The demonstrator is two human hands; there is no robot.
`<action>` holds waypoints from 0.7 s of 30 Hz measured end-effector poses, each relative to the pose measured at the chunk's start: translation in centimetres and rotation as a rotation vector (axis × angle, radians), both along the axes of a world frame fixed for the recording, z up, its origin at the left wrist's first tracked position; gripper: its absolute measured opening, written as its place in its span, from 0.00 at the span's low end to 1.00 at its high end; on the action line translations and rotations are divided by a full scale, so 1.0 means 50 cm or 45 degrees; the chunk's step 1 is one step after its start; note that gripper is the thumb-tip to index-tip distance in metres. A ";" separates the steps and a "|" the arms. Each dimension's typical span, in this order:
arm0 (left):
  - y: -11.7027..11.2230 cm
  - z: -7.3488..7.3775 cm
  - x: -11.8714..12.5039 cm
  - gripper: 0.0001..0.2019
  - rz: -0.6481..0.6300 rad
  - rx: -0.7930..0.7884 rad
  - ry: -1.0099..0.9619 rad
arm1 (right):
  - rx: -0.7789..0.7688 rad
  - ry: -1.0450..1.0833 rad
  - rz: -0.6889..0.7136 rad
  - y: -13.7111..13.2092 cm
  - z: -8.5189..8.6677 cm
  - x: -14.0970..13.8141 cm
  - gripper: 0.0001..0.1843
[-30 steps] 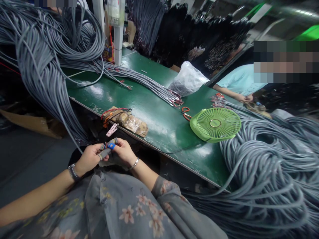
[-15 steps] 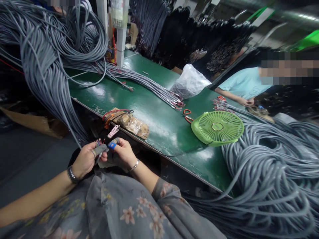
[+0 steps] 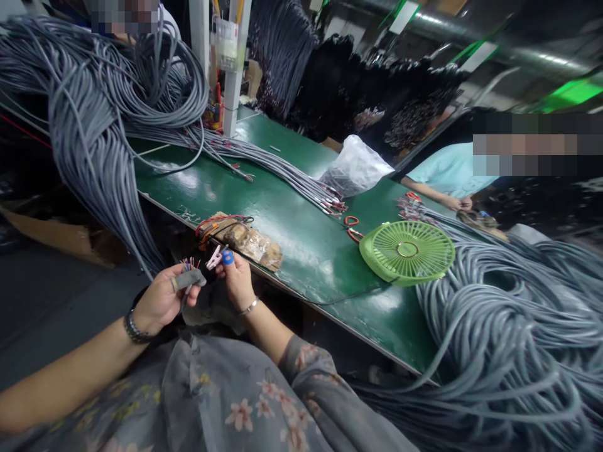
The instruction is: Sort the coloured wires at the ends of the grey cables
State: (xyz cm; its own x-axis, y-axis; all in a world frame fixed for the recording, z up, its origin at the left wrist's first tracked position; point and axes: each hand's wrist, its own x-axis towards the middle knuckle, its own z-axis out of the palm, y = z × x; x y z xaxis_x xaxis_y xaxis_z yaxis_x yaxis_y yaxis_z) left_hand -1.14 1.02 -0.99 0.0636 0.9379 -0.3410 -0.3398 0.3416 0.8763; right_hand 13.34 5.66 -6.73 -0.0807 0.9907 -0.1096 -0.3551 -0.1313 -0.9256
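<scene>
My left hand (image 3: 162,298) is closed around the end of a grey cable, and several thin coloured wires (image 3: 190,263) fan out above its fingers. A grey covering wraps the thumb of this hand. Up and to the right, my right hand (image 3: 239,281) has its fingers pinched, with a blue wrap on the thumb. It is right beside a pink clip (image 3: 215,257) at the table edge; whether the fingers touch the clip or hold something small is hidden. Behind the clip lies a rough wooden block (image 3: 257,246) with red, orange and black leads at its left end.
A green fan (image 3: 407,251) stands on the green table (image 3: 301,263), beside orange-handled pliers (image 3: 352,229). Grey cable bundles (image 3: 94,119) hang over the left edge; coiled cables (image 3: 499,314) fill the right. A plastic bag (image 3: 355,166) lies farther back. A co-worker (image 3: 443,172) sits across the table.
My right hand has moved away from the left hand, up and right to the pink clip. My left hand keeps the cable end, its wires now more exposed. The view has shifted slightly.
</scene>
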 end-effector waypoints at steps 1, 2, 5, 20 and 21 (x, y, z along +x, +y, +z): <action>0.001 0.000 0.001 0.16 -0.014 -0.004 -0.011 | -0.004 0.000 -0.013 -0.001 -0.003 -0.003 0.33; 0.002 0.001 0.003 0.16 -0.033 -0.005 -0.019 | -0.035 0.031 0.012 0.000 -0.003 -0.006 0.34; 0.004 0.000 0.007 0.17 -0.087 -0.005 -0.027 | -0.201 0.212 0.172 0.004 0.004 -0.013 0.34; -0.015 -0.001 0.015 0.13 -0.071 0.033 0.066 | -0.394 0.406 0.246 -0.003 0.038 -0.010 0.31; -0.018 0.002 0.015 0.13 -0.041 0.049 0.074 | -0.384 0.408 0.245 -0.004 0.041 -0.009 0.30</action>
State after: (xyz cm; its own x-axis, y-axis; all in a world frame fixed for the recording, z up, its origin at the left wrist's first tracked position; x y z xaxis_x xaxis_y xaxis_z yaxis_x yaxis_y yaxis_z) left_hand -0.38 0.10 -0.91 0.0752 0.9481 -0.3090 -0.2771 0.3176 0.9068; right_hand 12.91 5.45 -4.66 -0.3363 0.8822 -0.3296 -0.5591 -0.4686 -0.6839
